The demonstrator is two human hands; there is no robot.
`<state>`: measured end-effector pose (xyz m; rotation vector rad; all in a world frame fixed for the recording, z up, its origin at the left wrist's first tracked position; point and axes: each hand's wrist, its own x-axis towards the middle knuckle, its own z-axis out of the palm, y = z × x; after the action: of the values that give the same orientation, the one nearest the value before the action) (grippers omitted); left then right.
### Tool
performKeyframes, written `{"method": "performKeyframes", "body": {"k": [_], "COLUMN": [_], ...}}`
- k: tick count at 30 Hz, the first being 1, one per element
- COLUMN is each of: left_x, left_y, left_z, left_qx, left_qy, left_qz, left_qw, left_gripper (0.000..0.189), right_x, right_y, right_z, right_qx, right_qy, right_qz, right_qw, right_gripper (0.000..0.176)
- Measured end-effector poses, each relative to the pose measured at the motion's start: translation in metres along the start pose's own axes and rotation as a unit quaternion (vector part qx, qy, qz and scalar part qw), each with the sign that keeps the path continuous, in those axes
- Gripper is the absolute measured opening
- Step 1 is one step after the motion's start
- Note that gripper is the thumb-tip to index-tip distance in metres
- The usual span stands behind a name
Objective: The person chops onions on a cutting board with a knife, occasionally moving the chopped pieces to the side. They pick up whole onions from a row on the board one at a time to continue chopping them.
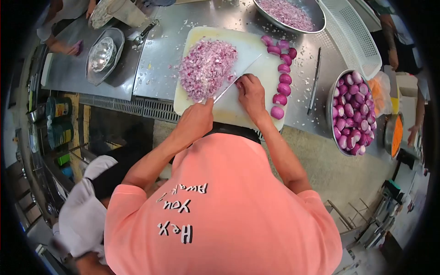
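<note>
A white cutting board lies on the steel table. On its left half sits a heap of finely chopped red onion. My left hand grips the handle of a large knife, whose blade runs diagonally across the board along the heap's right edge. My right hand rests on the board at the blade, with its fingertips on the blade's back. Several peeled onion halves stand in a row down the board's right edge.
A steel bowl of peeled whole onions stands at the right, and a bowl of chopped onion beyond the board. A second knife lies between board and bowl. White basket far right. Other people's hands work at the upper left.
</note>
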<state>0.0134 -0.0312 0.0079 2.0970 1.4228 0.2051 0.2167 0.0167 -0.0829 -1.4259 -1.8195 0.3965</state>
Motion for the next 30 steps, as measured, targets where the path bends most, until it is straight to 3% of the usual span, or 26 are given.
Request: {"method": "performKeyframes", "body": {"k": [30], "left_x": [-0.01], "left_y": [-0.007], "left_z": [-0.005], "left_qx": [-0.005], "left_qy": [-0.042], "left_qz": [0.005], "left_qw": [0.999], "left_gripper": [0.013], "right_x": [-0.017], "right_y": [-0.001], "right_z": [0.007], "right_qx": [0.022], "right_qy": [0.058], "right_qz": [0.029], "right_qw": [0.998], "right_gripper": [0.008]}}
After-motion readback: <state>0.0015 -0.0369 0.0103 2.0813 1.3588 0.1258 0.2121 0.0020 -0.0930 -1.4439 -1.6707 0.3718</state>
